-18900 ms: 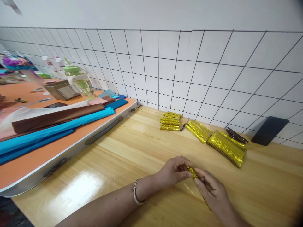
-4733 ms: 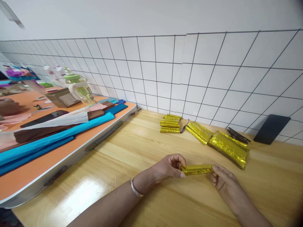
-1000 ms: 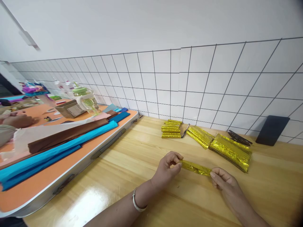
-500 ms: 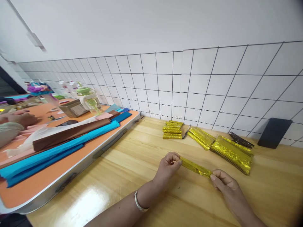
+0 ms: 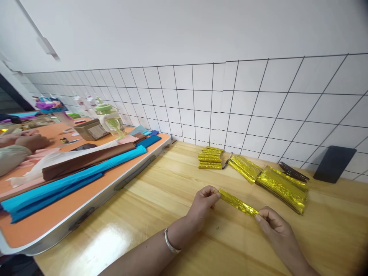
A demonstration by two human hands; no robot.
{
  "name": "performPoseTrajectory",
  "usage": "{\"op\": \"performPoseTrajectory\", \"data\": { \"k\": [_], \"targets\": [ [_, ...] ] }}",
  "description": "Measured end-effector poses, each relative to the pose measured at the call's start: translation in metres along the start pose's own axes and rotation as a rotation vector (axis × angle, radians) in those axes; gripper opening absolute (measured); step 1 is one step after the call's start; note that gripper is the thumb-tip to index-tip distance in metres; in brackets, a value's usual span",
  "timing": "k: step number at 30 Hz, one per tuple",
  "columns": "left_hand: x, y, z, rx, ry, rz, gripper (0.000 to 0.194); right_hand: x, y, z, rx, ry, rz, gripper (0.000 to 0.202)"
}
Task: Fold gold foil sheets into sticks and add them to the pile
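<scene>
A narrow folded strip of shiny gold foil is stretched between my hands over the wooden table. My left hand, with a silver bangle at the wrist, pinches its left end. The right end is pinched between thumb and fingers of my right hand. Beyond my hands lies a small pile of gold strips, with a pen beside it. Wider gold foil pieces and a thicker gold foil stack rest to the right.
A dark clip and a black rectangular object are by the tiled wall. On the left, an orange-topped table bears blue paper, a cardboard box and a green-lidded bottle. Another person's hands are at far left.
The foil strip has tilted so more of its shiny face shows. Both hands keep their pinch, nearly in place. The view has shifted slightly.
</scene>
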State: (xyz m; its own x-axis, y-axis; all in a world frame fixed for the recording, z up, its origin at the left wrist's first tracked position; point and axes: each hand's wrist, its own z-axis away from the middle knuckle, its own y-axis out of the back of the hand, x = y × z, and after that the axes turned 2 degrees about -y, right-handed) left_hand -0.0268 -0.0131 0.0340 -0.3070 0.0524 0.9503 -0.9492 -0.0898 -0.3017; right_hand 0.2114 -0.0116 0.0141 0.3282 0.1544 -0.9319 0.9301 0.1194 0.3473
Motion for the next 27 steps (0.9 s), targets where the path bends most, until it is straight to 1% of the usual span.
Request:
{"op": "performPoseTrajectory", "data": {
  "k": [5, 12, 18, 23, 27],
  "targets": [
    [-0.003, 0.005, -0.002, -0.069, 0.088, 0.033, 0.021, -0.001, 0.001, 0.0, 0.021, 0.042, 0.023, 0.026],
    [-0.007, 0.014, -0.011, -0.134, 0.215, 0.12, 0.023, 0.001, 0.0, -0.001, 0.015, 0.131, 0.086, 0.021],
    [-0.006, 0.019, -0.015, -0.187, 0.237, 0.158, 0.024, 0.01, 0.0, -0.002, 0.001, 0.166, 0.145, 0.02],
    [-0.005, 0.021, -0.016, -0.185, 0.244, 0.133, 0.028, 0.013, 0.0, -0.002, -0.007, 0.174, 0.165, 0.02],
    [-0.008, 0.021, -0.017, -0.177, 0.245, 0.105, 0.028, 0.013, -0.001, -0.001, -0.013, 0.176, 0.172, 0.02]
  ]
}}
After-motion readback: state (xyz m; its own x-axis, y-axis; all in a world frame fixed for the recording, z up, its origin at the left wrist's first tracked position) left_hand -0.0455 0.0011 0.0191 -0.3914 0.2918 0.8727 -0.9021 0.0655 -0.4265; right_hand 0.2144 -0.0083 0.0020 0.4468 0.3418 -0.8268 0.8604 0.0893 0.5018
